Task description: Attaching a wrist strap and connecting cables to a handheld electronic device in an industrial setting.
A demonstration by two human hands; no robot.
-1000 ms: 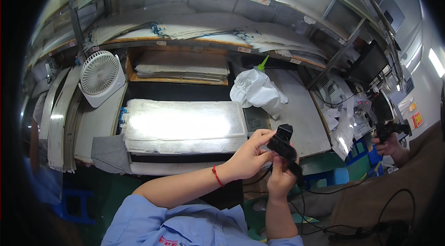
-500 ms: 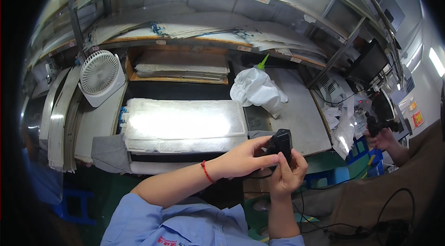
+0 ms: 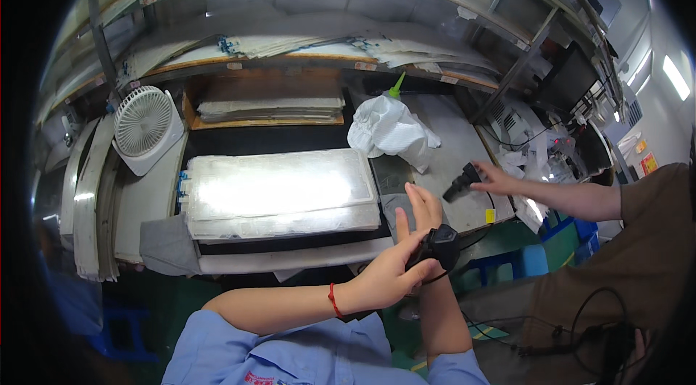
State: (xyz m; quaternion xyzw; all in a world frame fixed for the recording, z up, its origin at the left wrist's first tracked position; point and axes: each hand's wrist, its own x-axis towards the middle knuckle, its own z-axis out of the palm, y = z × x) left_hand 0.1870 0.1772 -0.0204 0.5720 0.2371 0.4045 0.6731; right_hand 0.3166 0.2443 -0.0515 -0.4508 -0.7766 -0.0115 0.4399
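Observation:
My left hand (image 3: 388,278), a red band on its wrist, is closed around a small black handheld device (image 3: 439,244) just in front of the bench edge. My right hand (image 3: 419,209) rises right behind the device with its fingers straight and apart; its palm is next to the device but not gripping it. A cable hangs from the device. To the right, a co-worker's hand (image 3: 496,177) reaches over the grey bench top onto a black scanner-like tool (image 3: 460,185) lying there.
A stack of pale translucent panels (image 3: 279,191) lies on the bench beside a white desk fan (image 3: 145,121). A white bagged bundle (image 3: 388,131) and a green-tipped bottle (image 3: 396,85) stand behind. Flat sheets fill a wooden shelf (image 3: 268,106). A blue stool (image 3: 523,262) sits below right.
My right hand has let go of the black device and opened upward; my left hand keeps hold of it. The co-worker's hand has come in from the right onto the tool on the bench.

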